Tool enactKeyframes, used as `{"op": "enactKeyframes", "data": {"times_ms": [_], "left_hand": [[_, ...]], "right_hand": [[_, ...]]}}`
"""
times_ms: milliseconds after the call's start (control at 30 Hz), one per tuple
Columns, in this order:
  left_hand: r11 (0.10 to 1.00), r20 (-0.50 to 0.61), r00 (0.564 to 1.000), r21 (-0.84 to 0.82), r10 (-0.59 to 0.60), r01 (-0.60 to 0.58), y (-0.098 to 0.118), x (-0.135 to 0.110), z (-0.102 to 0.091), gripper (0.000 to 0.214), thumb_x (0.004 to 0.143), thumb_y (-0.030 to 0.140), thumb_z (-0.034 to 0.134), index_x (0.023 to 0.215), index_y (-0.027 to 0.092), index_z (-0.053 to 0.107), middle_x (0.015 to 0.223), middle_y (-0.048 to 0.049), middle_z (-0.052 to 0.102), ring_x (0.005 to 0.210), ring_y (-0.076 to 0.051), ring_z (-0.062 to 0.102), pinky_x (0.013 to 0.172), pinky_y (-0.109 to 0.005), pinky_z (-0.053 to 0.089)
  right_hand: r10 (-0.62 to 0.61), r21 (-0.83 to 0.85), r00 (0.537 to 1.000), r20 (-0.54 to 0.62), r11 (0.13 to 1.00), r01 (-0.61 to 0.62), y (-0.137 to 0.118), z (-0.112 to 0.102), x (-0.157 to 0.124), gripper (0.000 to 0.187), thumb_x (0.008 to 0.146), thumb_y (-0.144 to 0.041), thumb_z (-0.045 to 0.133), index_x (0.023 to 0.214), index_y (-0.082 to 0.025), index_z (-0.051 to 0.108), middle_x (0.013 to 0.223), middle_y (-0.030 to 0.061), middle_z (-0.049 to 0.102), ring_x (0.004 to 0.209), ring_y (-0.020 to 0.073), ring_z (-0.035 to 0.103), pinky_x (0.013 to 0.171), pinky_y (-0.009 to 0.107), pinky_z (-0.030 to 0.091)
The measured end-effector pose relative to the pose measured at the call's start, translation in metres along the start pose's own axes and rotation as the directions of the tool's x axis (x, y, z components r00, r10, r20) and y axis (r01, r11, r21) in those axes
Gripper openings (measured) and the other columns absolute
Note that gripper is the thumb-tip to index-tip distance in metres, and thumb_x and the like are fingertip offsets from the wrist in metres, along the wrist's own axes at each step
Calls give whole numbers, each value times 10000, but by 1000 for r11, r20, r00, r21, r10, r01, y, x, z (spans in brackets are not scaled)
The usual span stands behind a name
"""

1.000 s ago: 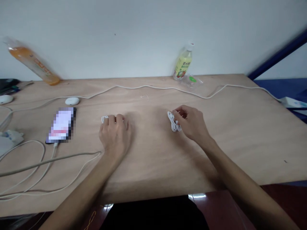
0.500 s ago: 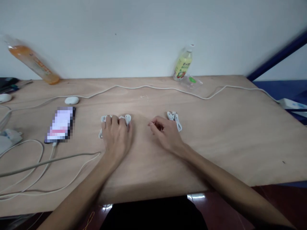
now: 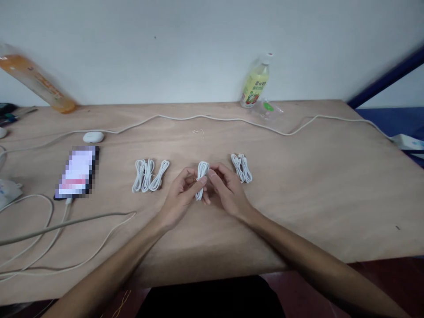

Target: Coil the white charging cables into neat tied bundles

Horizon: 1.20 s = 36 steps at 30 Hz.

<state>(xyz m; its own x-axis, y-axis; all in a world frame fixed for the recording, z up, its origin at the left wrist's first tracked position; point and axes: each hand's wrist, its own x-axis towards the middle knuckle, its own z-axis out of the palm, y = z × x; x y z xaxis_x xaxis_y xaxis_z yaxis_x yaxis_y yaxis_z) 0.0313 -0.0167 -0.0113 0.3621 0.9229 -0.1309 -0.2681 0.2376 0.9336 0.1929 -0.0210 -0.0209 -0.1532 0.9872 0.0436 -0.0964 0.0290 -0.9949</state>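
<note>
Over the middle of the table, a white coiled cable (image 3: 202,168) is held upright between my two hands. My left hand (image 3: 180,192) is closed on it, with the thumb lying across the coil. From the other side, my right hand (image 3: 230,190) pinches at its edge with bent fingers; some fingertips are hidden behind the cable. To the left lie three more folded white cables (image 3: 146,176), side by side. Just beyond my right hand rests a pair of bundled white cables (image 3: 241,168).
At left are a phone (image 3: 75,170) plugged into a charging lead, a white earbud case (image 3: 93,137) and loose cords. A long white cord (image 3: 238,119) crosses the back. An orange drink bottle (image 3: 41,86) and a yellow-labelled bottle (image 3: 255,84) stand by the wall, with clear plastic packaging (image 3: 273,111).
My left hand has lifted a coiled cable from the left group and brought it rightward to my right hand. Three cables now show where that hand was.
</note>
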Motion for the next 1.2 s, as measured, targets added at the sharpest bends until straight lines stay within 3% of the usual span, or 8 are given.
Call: {"op": "enactKeyframes", "data": {"times_ms": [100,167,333,600,700,833,1067,1200], "left_hand": [[998,35,999,51,-41,40,1,-1,-1,389,885,442,930,940,195,633,821,25,754,586,-129,721,601,-265,594],[998,55,997,8,-58,58,2,-1,-1,409,882,474,933,946,186,650,859,-11,794,631,-155,759,640,-289,634],[966,91,985,-200,-149,165,2,-1,-2,425,905,535,910,992,145,765,905,-95,862,805,-222,839,794,-322,681],[898,177,949,-318,-260,305,10,-3,0,375,794,445,1023,959,139,881,916,-92,883,807,-185,853,754,-218,675],[894,118,958,-345,-261,286,11,-2,1,357,762,411,1047,944,154,880,863,-38,860,749,-148,834,721,-194,674],[911,26,974,-347,-226,221,12,1,-1,397,708,389,1077,974,169,882,853,-3,838,712,-133,828,714,-177,678],[959,-23,991,-256,-131,121,12,4,-4,411,731,420,1062,971,147,870,799,-34,839,647,-139,796,712,-218,698],[975,-57,994,-206,-95,81,9,4,-3,396,738,438,1053,953,159,872,831,-38,847,687,-149,795,707,-240,701]], "right_hand": [[96,204,991,92,972,-113,0,0,4,437,949,-675,759,1017,-271,605,662,-86,600,450,148,579,462,307,500],[100,228,990,96,966,-119,-1,-1,7,489,908,-707,799,979,-263,608,605,-105,533,424,126,518,427,279,454],[16,135,1000,23,991,-19,-2,-11,12,499,927,-714,781,898,-228,673,637,-74,502,506,94,402,458,250,328],[-54,-26,993,102,998,57,-11,-20,12,377,1038,-617,667,1016,-259,786,760,-27,554,651,139,473,581,288,391],[-90,-63,996,-20,994,89,-10,-19,9,286,1044,-519,686,1177,-273,745,737,-54,516,624,136,440,572,289,372],[-219,-147,963,-160,969,196,-8,-15,4,134,1024,-377,707,1040,-263,640,750,-59,540,649,134,486,596,285,410],[-281,-285,959,37,917,279,-8,-13,-3,137,1051,-269,656,1184,-258,626,826,-49,600,661,134,547,597,300,429],[-353,-381,930,105,849,366,-9,-17,-1,53,1062,-237,667,1100,-251,633,888,-27,617,683,133,563,634,312,466]]}}
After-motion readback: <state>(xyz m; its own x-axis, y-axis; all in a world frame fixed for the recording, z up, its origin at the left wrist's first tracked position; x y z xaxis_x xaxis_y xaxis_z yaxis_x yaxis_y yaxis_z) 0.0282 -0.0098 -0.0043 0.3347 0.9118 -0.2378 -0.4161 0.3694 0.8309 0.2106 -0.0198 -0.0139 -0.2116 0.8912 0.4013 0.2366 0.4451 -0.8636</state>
